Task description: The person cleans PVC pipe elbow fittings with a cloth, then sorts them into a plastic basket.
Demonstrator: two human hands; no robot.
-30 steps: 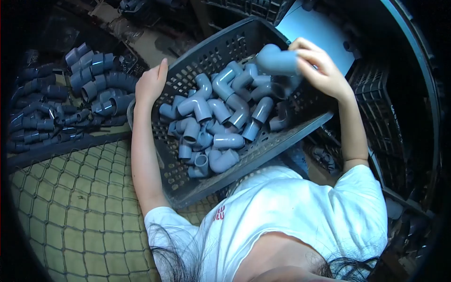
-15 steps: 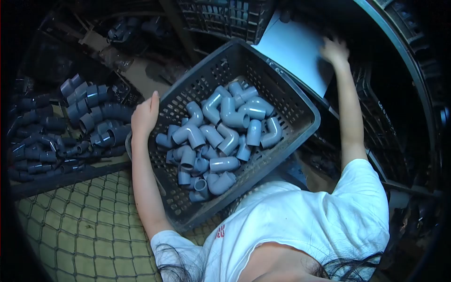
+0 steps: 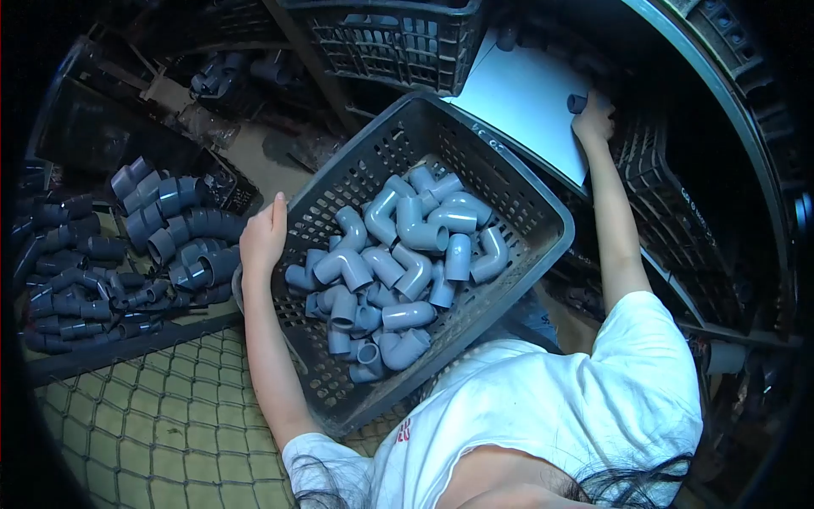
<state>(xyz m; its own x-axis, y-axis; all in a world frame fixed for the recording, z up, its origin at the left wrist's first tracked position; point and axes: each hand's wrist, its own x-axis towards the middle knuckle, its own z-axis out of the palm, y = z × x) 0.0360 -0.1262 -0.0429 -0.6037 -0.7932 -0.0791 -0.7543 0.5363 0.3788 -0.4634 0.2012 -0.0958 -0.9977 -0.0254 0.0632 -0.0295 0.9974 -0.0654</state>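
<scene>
A black perforated crate (image 3: 534,170) is tilted in front of my body, with several grey pipe elbows (image 3: 421,227) inside. My left hand (image 3: 263,234) grips the crate's left rim, fingers wrapped over the edge. At the upper right my right hand (image 3: 594,117) is closed on a small grey pipe fitting (image 3: 577,103), above the right edge of a white sheet (image 3: 526,100). The fitting's open end faces left.
Many dark grey fittings (image 3: 182,220) are heaped at the left, behind a dark bar. A second black crate (image 3: 398,42) stands at the top. Another crate (image 3: 670,204) is at the right. Wire mesh (image 3: 153,416) covers the lower left.
My right hand, spread and empty-looking before, is now closed on a small fitting and sits slightly lower in view. The view has shifted a little; my left hand stays on the crate.
</scene>
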